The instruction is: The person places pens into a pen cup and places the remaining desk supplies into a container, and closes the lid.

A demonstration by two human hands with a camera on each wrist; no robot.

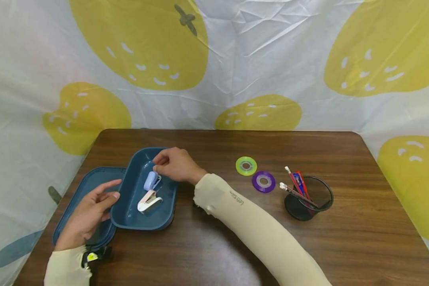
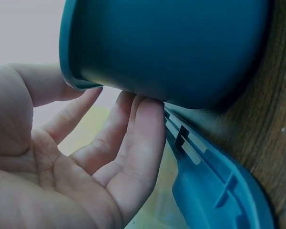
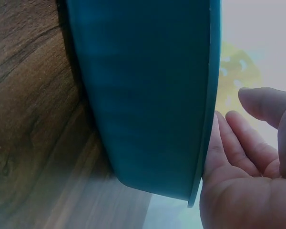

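A dark blue plastic box [image 1: 141, 226] stands on the left of the table, tilted a little in the head view. Inside lie a small lavender-blue item [image 1: 151, 180] and a white stapler-like item [image 1: 148, 201] with a pinkish top. My left hand [image 1: 89, 210] is at the box's left side, its fingertips touching the outer wall in the left wrist view and the thumb by the rim. Over the far right rim reaches my right hand [image 1: 176, 163], fingers loosely bent into the box; nothing shows between thumb and fingers in the right wrist view.
A matching blue lid [image 1: 93, 178] lies left of the box, partly under the left hand. Right of centre are a green disc [image 1: 240, 166] and a purple disc [image 1: 259, 186]. Farther right, a black cup [image 1: 297, 208] holds pencils and pens. A patterned curtain [image 1: 232, 59] hangs behind the table.
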